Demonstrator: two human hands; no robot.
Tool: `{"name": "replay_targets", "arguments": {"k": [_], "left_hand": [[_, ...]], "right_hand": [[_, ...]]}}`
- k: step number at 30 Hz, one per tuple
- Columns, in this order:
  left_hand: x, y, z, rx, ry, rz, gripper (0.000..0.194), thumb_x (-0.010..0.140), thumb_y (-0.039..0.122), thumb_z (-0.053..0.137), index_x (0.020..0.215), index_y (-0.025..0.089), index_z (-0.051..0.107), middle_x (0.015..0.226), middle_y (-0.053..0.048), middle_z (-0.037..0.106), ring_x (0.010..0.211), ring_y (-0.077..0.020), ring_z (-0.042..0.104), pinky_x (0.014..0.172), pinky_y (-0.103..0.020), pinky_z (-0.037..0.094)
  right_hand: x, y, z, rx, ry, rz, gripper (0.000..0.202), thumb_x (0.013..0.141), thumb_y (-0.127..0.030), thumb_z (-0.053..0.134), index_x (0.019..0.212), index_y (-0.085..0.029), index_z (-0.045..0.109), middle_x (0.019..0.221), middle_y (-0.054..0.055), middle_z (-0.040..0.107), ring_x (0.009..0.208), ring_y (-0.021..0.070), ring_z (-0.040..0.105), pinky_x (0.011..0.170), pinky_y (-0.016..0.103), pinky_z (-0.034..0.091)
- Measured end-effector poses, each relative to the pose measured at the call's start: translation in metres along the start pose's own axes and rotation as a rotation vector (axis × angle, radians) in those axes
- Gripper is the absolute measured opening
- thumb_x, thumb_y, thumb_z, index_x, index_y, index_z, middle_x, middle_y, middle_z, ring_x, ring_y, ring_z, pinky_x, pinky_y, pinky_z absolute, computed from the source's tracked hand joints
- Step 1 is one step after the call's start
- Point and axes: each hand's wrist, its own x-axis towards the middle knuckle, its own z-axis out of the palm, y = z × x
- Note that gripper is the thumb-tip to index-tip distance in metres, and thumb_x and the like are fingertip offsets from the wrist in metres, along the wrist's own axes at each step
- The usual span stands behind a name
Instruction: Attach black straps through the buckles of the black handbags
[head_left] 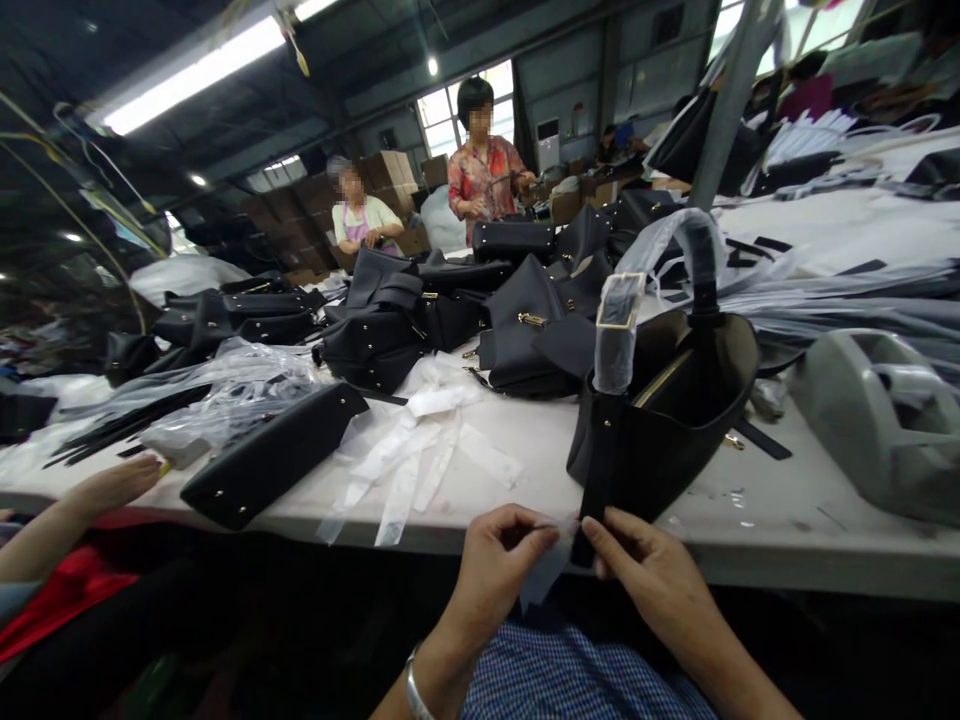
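Observation:
A black handbag (660, 430) stands open-topped at the table's front edge, its raised handle (616, 345) wrapped in clear plastic around a gold buckle. From its near side a black strap (596, 480) hangs down to the edge. My right hand (649, 560) pinches the lower end of that strap between thumb and fingers. Just left of it, my left hand (502, 560) is closed on a thin translucent sheet (546, 570), which dangles below the fingers and reaches toward the strap.
White strips (420, 450) lie left of the bag, beside a black bag (277, 455) on its side. A grey tape dispenser (862, 420) sits at right. Black bags (382, 335) are piled behind. Another person's hand (124, 482) rests at the left edge; two people stand across the table.

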Motion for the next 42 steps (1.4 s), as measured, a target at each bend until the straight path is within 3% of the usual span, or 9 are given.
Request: {"name": "replay_targets", "arguments": {"k": [6,14,25,28,31,33,35,42], "left_hand": [[-0.01,-0.014,-0.006,-0.081,0.006,-0.1,0.021,0.067,0.024,0.084,0.065,0.013,0.067,0.062,-0.001,0.069,0.058,-0.0115,0.06,0.06,-0.021,0.046],[-0.019,-0.026,-0.008,-0.097,0.043,-0.132,0.018,0.064,0.019,0.084,0.065,0.012,0.068,0.061,0.0,0.066,0.056,-0.0095,0.056,0.058,-0.02,0.043],[-0.019,-0.021,-0.001,-0.066,0.022,-0.119,0.013,0.065,0.02,0.083,0.068,0.013,0.074,0.062,-0.002,0.07,0.057,-0.0113,0.058,0.057,-0.021,0.044],[-0.018,-0.02,0.005,-0.106,0.003,-0.114,0.008,0.067,0.019,0.081,0.071,0.013,0.077,0.068,-0.004,0.074,0.062,-0.0137,0.062,0.061,-0.022,0.046],[-0.017,-0.02,0.011,-0.169,0.004,-0.115,0.008,0.071,0.02,0.079,0.075,0.014,0.079,0.073,-0.006,0.076,0.067,-0.016,0.065,0.065,-0.024,0.049],[-0.016,-0.019,0.016,-0.218,0.007,-0.125,0.012,0.073,0.024,0.079,0.078,0.013,0.079,0.074,-0.006,0.076,0.067,-0.0164,0.065,0.065,-0.025,0.048],[-0.012,-0.015,0.021,-0.259,0.006,-0.132,0.017,0.075,0.029,0.079,0.079,0.013,0.079,0.075,-0.007,0.076,0.068,-0.0167,0.065,0.066,-0.026,0.048],[0.022,0.009,0.041,-0.357,0.0,-0.032,0.026,0.076,0.037,0.079,0.084,0.012,0.078,0.08,-0.007,0.076,0.073,-0.0166,0.065,0.072,-0.027,0.049]], "right_hand": [[-0.004,-0.005,-0.005,0.123,0.024,-0.082,0.051,0.089,-0.053,0.06,0.051,-0.019,0.056,0.062,-0.001,0.053,0.063,0.0136,0.054,0.065,0.024,0.042],[-0.004,-0.004,0.009,0.257,0.086,-0.108,0.047,0.09,-0.046,0.063,0.051,-0.02,0.059,0.067,0.001,0.056,0.082,0.0184,0.06,0.076,0.027,0.042],[-0.004,-0.012,0.015,0.142,0.132,-0.17,0.044,0.09,-0.043,0.063,0.052,-0.021,0.061,0.068,0.0,0.056,0.071,0.0153,0.058,0.073,0.024,0.046],[-0.002,-0.008,0.016,0.125,0.143,-0.153,0.038,0.088,-0.045,0.065,0.059,-0.021,0.065,0.074,0.001,0.061,0.071,0.0154,0.058,0.073,0.025,0.048],[-0.001,-0.005,0.013,0.088,0.158,-0.154,0.028,0.086,-0.046,0.067,0.078,-0.021,0.075,0.087,0.003,0.066,0.08,0.0176,0.061,0.08,0.026,0.049],[0.0,-0.004,0.009,0.058,0.158,-0.161,0.029,0.087,-0.048,0.065,0.088,-0.021,0.077,0.093,0.005,0.068,0.091,0.0199,0.063,0.084,0.026,0.049],[0.001,-0.003,0.004,0.036,0.173,-0.148,0.035,0.089,-0.052,0.06,0.089,-0.02,0.076,0.095,0.006,0.069,0.089,0.0203,0.065,0.08,0.026,0.051],[0.003,-0.004,-0.014,-0.02,0.238,-0.074,0.053,0.089,-0.06,0.053,0.109,-0.016,0.073,0.07,0.003,0.068,0.067,0.0192,0.063,0.064,0.027,0.053]]}}
